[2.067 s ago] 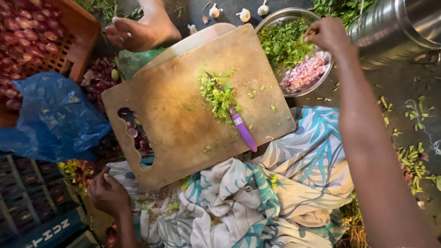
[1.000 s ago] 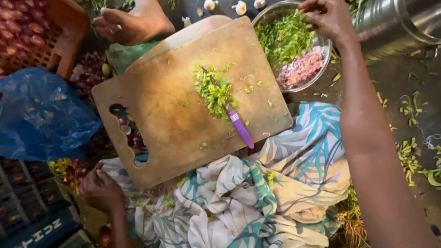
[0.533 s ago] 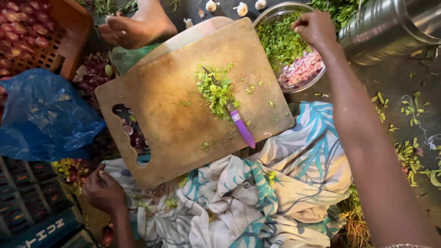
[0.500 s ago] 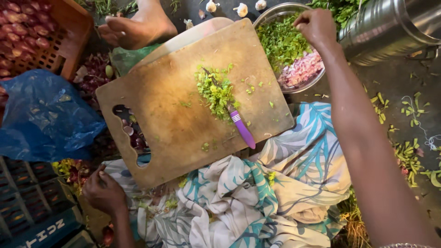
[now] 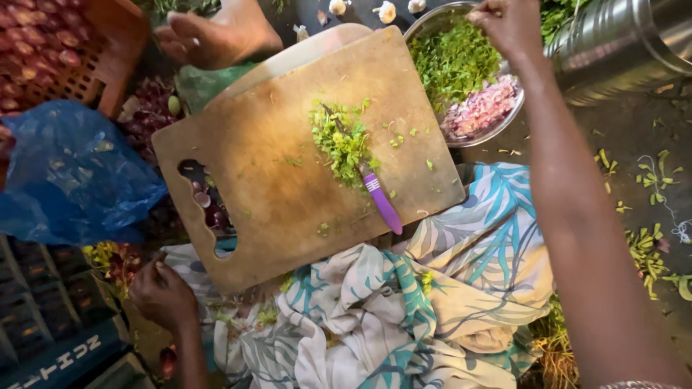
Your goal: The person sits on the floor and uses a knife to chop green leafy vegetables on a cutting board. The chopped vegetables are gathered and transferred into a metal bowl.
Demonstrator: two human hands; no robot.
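A worn wooden cutting board (image 5: 281,194) lies tilted across my lap. On it sit a small pile of chopped green herbs (image 5: 342,141) and a knife with a purple handle (image 5: 383,206), its blade under the pile. My right hand (image 5: 509,26) is over the far side of a steel bowl (image 5: 424,27) holding chopped greens (image 5: 453,61) and chopped pink onion (image 5: 481,108). Its fingers are bunched together; I cannot see anything pinched in them. My left hand (image 5: 163,295) rests low beside the board's near corner, fingers bent onto cloth and leaf scraps.
A patterned white and teal cloth (image 5: 432,302) covers my lap. A blue plastic bag (image 5: 72,173) and an orange crate of shallots (image 5: 43,43) lie left. My bare foot (image 5: 216,32), garlic bulbs (image 5: 386,11) and a steel vessel (image 5: 627,36) are at the top.
My right hand has stayed above the bowl, drifting between its middle and far rim and ending at the far rim. Left hand, board and knife have not moved.
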